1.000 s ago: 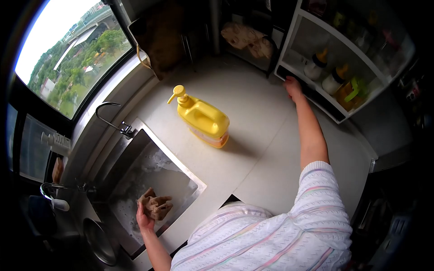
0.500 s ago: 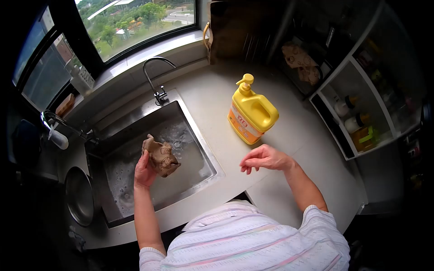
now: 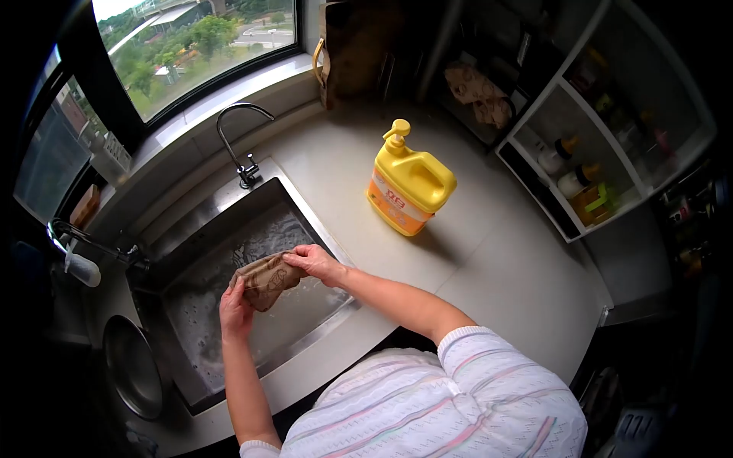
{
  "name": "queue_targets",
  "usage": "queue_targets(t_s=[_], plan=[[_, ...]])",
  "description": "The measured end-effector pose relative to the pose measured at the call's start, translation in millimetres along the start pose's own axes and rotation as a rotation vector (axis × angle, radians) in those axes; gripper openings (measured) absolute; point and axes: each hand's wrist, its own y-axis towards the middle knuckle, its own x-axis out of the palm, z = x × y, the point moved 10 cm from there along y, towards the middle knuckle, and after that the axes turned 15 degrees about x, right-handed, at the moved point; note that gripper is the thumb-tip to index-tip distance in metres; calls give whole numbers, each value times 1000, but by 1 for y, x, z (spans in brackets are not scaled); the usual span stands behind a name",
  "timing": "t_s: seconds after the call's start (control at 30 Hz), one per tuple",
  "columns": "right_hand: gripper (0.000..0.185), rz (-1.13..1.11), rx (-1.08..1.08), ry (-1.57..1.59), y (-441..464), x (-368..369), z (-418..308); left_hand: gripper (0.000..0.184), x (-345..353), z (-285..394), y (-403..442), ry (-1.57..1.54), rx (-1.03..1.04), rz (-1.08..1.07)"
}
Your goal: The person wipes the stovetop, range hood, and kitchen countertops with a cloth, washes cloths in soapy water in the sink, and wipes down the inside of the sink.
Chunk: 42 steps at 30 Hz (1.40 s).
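A brown patterned cloth is stretched between my two hands above the sink. My left hand pinches its left end, fingers closed on it. At the upper right corner of the cloth, my right hand grips it between thumb and fingers. Below the cloth, shallow water with some foam covers the sink bottom. A yellow pump bottle with an orange label stands upright on the counter, right of the sink and apart from my hands.
A curved faucet rises behind the sink, and another is at its left. A metal pan sits left of the sink. A white shelf unit with bottles stands right, a cutting board at the back.
My right hand has come from the shelf unit's edge, past the yellow bottle, to the cloth and closed on it. The cloth is now spread between both hands. The view has also shifted.
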Motion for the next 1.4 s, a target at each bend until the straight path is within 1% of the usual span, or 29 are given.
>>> queue_targets(t_s=[0.07, 0.1, 0.2, 0.27, 0.3, 0.4, 0.43, 0.47, 0.53, 0.57, 0.6, 0.67, 0.7, 0.8, 0.83, 0.87, 0.9, 0.93, 0.97, 1.0, 1.07, 1.1, 1.13, 1.2, 1.23, 1.27, 1.3, 1.33, 1.4], plan=[[27, 89, 22, -21, 6, -3, 1, 32, -29, -4, -2, 28, -33, 85], [32, 129, 25, -72, 7, -4, -1, 33, -27, -1, -2, 107, -35, 36], [39, 360, -118, -395, 20, -15, -11, 36, -26, 4, -2, 321, -43, -84], [43, 338, -158, -520, 21, -10, -14, 39, -38, -6, 3, 437, -61, -136], [46, 327, -177, -581, 17, -6, -18, 28, -46, -7, 7, 490, -37, -123], [49, -114, 30, -809, 10, 34, -3, 18, -82, -4, 22, 695, 117, 66], [41, -139, 248, -884, -10, 43, -5, 8, -88, 8, 28, 1020, 250, 105], [38, -61, 153, -996, -4, 46, -13, 9, -105, -4, 27, 951, 172, 207], [31, 99, -47, -1213, 2, 66, -29, 16, -96, -15, 19, 809, 17, 410], [24, 221, -158, -1245, -6, 78, -39, 28, -98, -36, 12, 595, -118, 501], [21, 303, -316, -1299, 0, 92, -31, 40, -87, -60, 10, 336, -217, 435], [25, 124, -195, -1395, -8, 124, -2, 44, -67, -96, 41, -481, -25, 236], [31, 17, -142, -1477, -16, 132, 11, 45, -54, -92, 40, -562, -45, 181], [39, 19, -246, -1419, -58, 114, -29, 48, 1, -60, 41, -740, -90, 45], [41, 99, -293, -1406, -76, 98, -59, 48, 13, -51, 41, -765, -101, 11], [38, 196, -297, -1405, -96, 79, -95, 48, 25, -43, 42, -790, -113, -24], [30, 329, -403, -1318, -121, 58, -138, 50, 30, -36, 44, -771, -90, -2], [24, 430, -567, -1187, -150, 37, -182, 51, 44, -29, 46, -764, -88, -51], [22, 549, -592, -1076, -176, 11, -221, 52, 59, -23, 48, -756, -87, -99], [25, 619, -677, -965, -199, -9, -255, 53, 76, -17, 51, -747, -84, -143], [28, 782, -789, -898, -218, -60, -306, 56, 114, -9, 55, -824, -144, -173], [32, 792, -738, -930, -207, -83, -318, 56, 135, -5, 58, -918, -161, -226], [40, 737, -617, -948, -180, -117, -321, 57, 158, -1, 62, -1011, -178, -293], [48, 646, -372, -874, -138, -157, -305, 57, 209, 9, 64, -1025, -211, -402], [52, 595, -267, -901, -128, -162, -294, 57, 221, 1, 72, -1000, -242, -366], [56, 544, -157, -925, -117, -166, -280, 57, 238, -3, 77, -982, -248, -391], [61, 651, 36, -983, -129, -158, -274, 57, 255, -5, 80, -985, -252, -429], [59, 620, -10, -996, -117, -170, -273, 57, 270, -9, 82, -988, -254, -463], [53, 610, 60, -980, -117, -172, -268, 54, 292, -22, 90, -943, -258, -449]])
